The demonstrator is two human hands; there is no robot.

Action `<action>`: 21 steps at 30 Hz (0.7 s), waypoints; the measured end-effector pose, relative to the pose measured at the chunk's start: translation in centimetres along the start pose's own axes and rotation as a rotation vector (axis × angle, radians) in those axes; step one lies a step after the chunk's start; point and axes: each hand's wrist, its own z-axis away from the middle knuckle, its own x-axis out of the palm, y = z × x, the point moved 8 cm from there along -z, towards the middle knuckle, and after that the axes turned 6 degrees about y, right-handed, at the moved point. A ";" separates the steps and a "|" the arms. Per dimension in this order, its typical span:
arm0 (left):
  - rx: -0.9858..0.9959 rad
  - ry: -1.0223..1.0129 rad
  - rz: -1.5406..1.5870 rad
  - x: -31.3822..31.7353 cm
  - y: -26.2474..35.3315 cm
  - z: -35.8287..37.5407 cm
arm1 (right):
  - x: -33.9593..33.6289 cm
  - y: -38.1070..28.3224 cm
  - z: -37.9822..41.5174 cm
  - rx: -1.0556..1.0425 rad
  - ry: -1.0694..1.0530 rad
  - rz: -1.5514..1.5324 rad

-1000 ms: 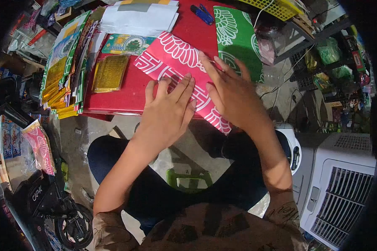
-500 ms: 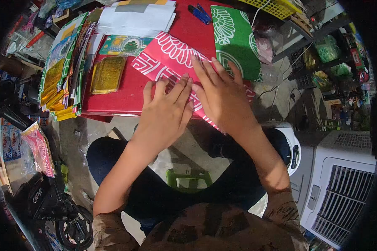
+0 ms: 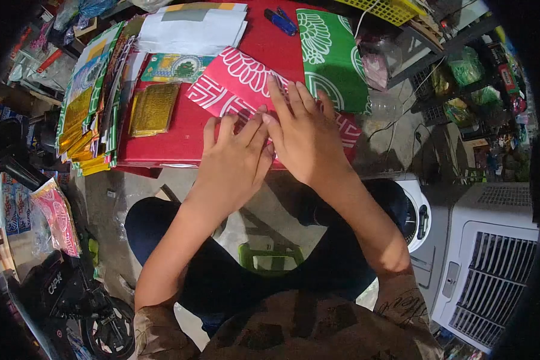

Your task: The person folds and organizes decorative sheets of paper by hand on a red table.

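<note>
A pink paper with white patterns [image 3: 234, 75] lies folded on the red table [image 3: 162, 148]. Both hands press on it near the table's front edge. My left hand [image 3: 234, 153] rests on its lower part with the fingers spread. Beside it, my right hand [image 3: 306, 129] lies over the paper, fingers apart, its thumb close to the left fingertips. Part of the paper is hidden under the hands. A green patterned paper [image 3: 333, 60] lies just beyond the right hand. Left of the pink paper are a gold packet [image 3: 154, 109] and a green-yellow printed note [image 3: 175, 67].
White papers [image 3: 189, 30] lie at the back, with a blue tool [image 3: 280, 21] to their right. A stack of layered papers [image 3: 90, 90] fills the table's left side. A yellow basket [image 3: 390, 9] is at the back right. A white appliance [image 3: 489, 270] stands right.
My right hand has moved slightly left and up. The pink flap that stuck out past the table's front edge is now folded in, and a pink patterned part shows right of the hand.
</note>
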 end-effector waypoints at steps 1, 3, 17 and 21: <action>-0.005 -0.004 0.011 0.0 0.0 0.0 | 0.1 0.1 0.0 0.007 -0.014 -0.001; -0.013 -0.008 0.033 -0.1 -0.1 -0.1 | 0.4 0.4 0.1 0.021 -0.040 -0.003; 0.031 -0.020 0.400 1.0 0.1 -5.9 | 1.9 -0.3 0.8 0.012 -0.276 0.063; 0.104 -0.122 0.380 3.6 -1.0 -7.5 | 2.3 -0.1 0.7 0.030 -0.293 0.054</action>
